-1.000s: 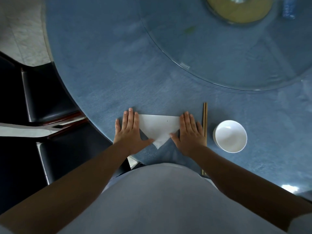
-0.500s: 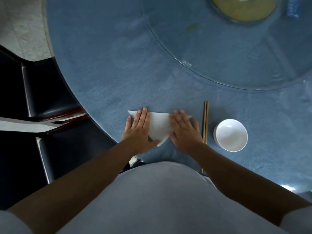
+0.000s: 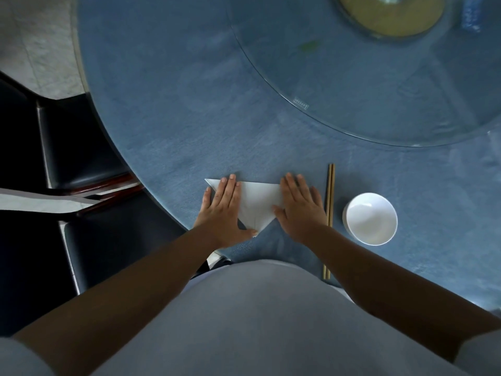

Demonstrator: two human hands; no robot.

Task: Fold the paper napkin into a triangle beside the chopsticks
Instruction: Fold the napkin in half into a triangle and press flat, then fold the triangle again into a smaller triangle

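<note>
A white paper napkin (image 3: pixel 257 204) lies flat on the blue tablecloth as a triangle, its long edge away from me and its tip pointing toward me. My left hand (image 3: pixel 225 207) lies flat on its left part, fingers spread, thumb near the tip. My right hand (image 3: pixel 301 207) lies flat over its right corner, which is hidden under the palm. A pair of wooden chopsticks (image 3: pixel 330 196) lies just right of my right hand, running toward me.
A white empty bowl (image 3: pixel 370 218) stands right of the chopsticks. A glass turntable (image 3: pixel 352 104) covers the table's far right, with a yellow dish (image 3: pixel 390 14) on it. Dark chairs (image 3: pixel 81 158) stand at the left past the table's edge (image 3: pixel 151 194).
Both hands slid inward over the napkin, then apart again. The napkin's left corner now shows beyond my left fingers and the right corner is covered.
</note>
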